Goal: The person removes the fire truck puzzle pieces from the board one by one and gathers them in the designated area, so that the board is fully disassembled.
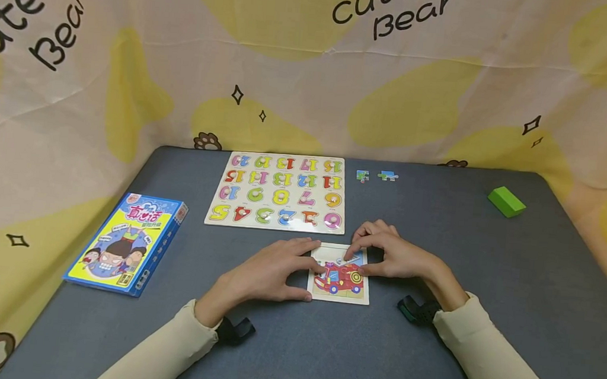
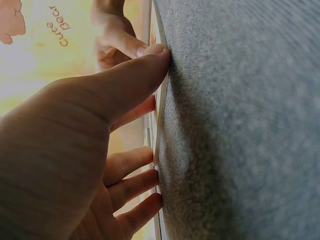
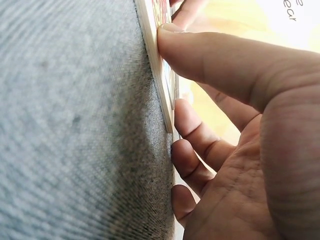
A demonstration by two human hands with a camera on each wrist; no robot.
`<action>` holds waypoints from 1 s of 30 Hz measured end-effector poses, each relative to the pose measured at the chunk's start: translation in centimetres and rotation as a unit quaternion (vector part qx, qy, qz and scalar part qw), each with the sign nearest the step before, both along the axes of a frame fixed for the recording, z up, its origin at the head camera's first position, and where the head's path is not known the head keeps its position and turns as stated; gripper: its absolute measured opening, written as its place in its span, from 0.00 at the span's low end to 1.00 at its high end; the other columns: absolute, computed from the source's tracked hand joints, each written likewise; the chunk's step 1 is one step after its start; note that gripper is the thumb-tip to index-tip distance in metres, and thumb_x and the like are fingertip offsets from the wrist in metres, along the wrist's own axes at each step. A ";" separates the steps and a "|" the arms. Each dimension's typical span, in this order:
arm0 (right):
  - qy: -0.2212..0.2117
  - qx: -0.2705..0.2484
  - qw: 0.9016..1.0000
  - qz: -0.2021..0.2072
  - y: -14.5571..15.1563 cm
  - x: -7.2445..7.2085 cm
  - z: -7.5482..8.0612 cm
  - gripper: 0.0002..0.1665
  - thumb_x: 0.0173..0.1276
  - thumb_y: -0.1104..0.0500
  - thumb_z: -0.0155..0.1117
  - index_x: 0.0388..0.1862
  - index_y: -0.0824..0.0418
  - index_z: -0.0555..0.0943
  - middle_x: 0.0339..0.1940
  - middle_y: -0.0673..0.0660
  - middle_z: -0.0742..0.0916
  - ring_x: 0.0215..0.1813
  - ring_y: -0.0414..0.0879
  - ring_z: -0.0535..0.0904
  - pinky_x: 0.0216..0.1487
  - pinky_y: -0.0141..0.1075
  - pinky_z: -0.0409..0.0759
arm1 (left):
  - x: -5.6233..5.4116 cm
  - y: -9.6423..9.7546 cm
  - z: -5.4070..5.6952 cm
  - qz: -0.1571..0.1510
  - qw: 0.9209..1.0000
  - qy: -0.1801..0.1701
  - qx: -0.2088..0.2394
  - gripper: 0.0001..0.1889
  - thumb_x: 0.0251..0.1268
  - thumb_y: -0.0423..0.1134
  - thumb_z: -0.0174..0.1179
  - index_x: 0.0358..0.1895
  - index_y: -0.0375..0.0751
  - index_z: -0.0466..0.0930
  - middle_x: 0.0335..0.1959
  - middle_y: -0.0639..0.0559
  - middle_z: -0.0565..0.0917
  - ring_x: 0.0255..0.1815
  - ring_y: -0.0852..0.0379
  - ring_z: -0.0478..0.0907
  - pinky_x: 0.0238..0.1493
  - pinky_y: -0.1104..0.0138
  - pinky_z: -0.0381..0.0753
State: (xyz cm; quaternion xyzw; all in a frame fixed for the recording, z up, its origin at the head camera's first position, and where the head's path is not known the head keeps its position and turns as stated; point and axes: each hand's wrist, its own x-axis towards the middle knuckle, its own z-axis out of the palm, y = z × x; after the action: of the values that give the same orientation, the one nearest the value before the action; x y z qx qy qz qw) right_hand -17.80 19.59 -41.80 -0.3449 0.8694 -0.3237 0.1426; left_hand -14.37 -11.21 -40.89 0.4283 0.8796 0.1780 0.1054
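A small framed jigsaw puzzle with a red cartoon car lies on the table. My left hand is spread at its left side, the index fingertip over the picture and the thumb by the lower left corner. From the right, my right hand reaches over the upper part of the puzzle. Its index fingertip touches a bluish part of the picture, while the thumb rests on the right edge of the frame. The other right fingers are bent beside the board.
A number board lies behind the puzzle. Two loose jigsaw pieces, one left and one right, lie beside it. A green block is at the far right, and a blue and yellow card box at the left.
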 end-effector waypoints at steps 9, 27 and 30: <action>-0.003 -0.002 1.000 -0.001 0.0 0.1 0.1 0.18 0.60 0.57 0.77 0.47 0.37 0.87 0.50 0.43 0.79 0.52 0.44 0.64 0.52 0.47 0.56 | -0.1 0.0 -0.2 -0.002 1.000 0.003 -0.002 0.27 0.61 0.58 0.70 0.64 0.59 0.81 0.79 0.48 0.67 0.81 0.49 0.61 0.77 0.47 0.63; -0.005 -0.003 1.000 0.005 -0.2 0.3 0.6 0.17 0.60 0.57 0.77 0.48 0.41 0.87 0.48 0.44 0.82 0.51 0.44 0.66 0.53 0.47 0.58 | -0.1 -0.1 -0.1 0.002 1.000 -0.003 -0.002 0.27 0.61 0.59 0.70 0.64 0.59 0.82 0.79 0.49 0.67 0.81 0.49 0.61 0.77 0.47 0.63; -0.011 -0.003 1.000 0.003 -0.2 0.2 0.5 0.19 0.60 0.56 0.77 0.50 0.41 0.87 0.48 0.44 0.82 0.51 0.44 0.67 0.53 0.47 0.58 | -0.1 -0.1 -0.1 0.002 1.000 -0.006 -0.003 0.27 0.62 0.59 0.70 0.64 0.59 0.81 0.79 0.49 0.66 0.81 0.49 0.61 0.77 0.46 0.63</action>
State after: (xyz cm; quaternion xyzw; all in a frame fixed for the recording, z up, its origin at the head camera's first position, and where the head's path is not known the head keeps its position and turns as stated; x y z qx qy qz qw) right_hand -17.62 19.44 -41.28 -0.3445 0.8659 -0.3294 0.1517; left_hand -14.51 -11.28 -40.94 0.4249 0.8806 0.1778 0.1117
